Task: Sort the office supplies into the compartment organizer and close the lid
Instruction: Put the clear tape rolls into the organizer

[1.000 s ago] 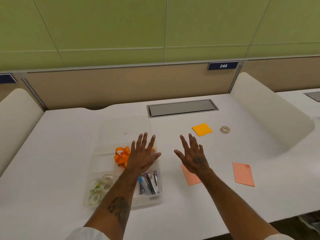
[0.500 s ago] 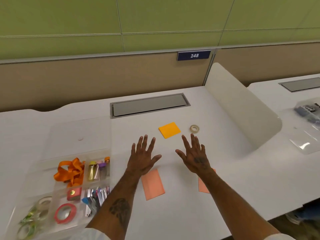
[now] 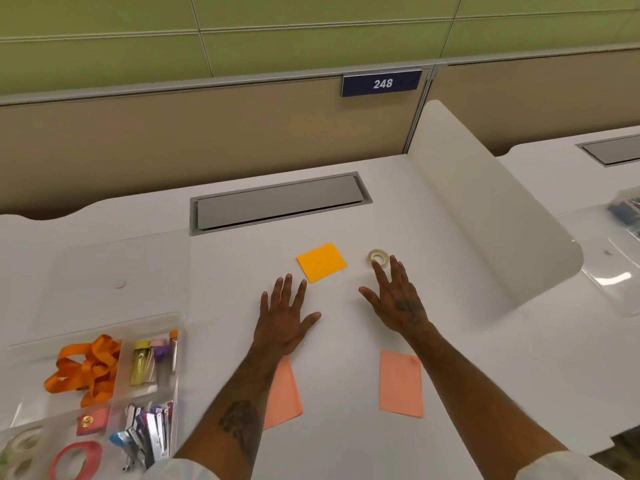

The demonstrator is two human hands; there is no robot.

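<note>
Left hand [image 3: 284, 320]: open, palm down over the table [image 3: 450, 393], fingers straight and spread, holding nothing; fingertips just short of the near corner of the yellow note pad [image 3: 322, 262].
Right hand [image 3: 394, 296]: open, palm down, fingers stretched forward, holding nothing; 1 fingertip overlaps the near edge of the tape roll [image 3: 378, 257]; whether it touches cannot be told.
Tape roll: small pale ring, flat on the table, just right of the yellow note pad, well apart from the organizer [image 3: 104, 327].
Yellow note pad: square, flat on the table, between the 2 hands and beyond them.
Left pink sheet [image 3: 284, 396]: flat on the table, partly under the left forearm.
Right pink sheet [image 3: 401, 384]: flat on the table, just left of the right forearm.
Organizer: clear plastic, at the near left of the table, cut off by the frame edge.
Lid [image 3: 121, 268]: clear, open, lying flat behind the organizer.
Orange ribbon [image 3: 83, 372]: bundled in a far compartment.
Small bottles [image 3: 142, 365]: in the compartment right of the ribbon.
Pink box [image 3: 91, 420]: in a middle compartment.
Metal clips [image 3: 149, 434]: in a near right compartment; exact kind too small to tell.
Red tape ring [image 3: 76, 459]: in a near compartment.
Clear tape rolls [image 3: 20, 445]: at the near left edge.
Cable hatch [image 3: 277, 204]: grey, set into the far table top.
Number plate [image 3: 382, 83]: blue, reads 248.
Divider [image 3: 485, 220]: white, along the right side.
</note>
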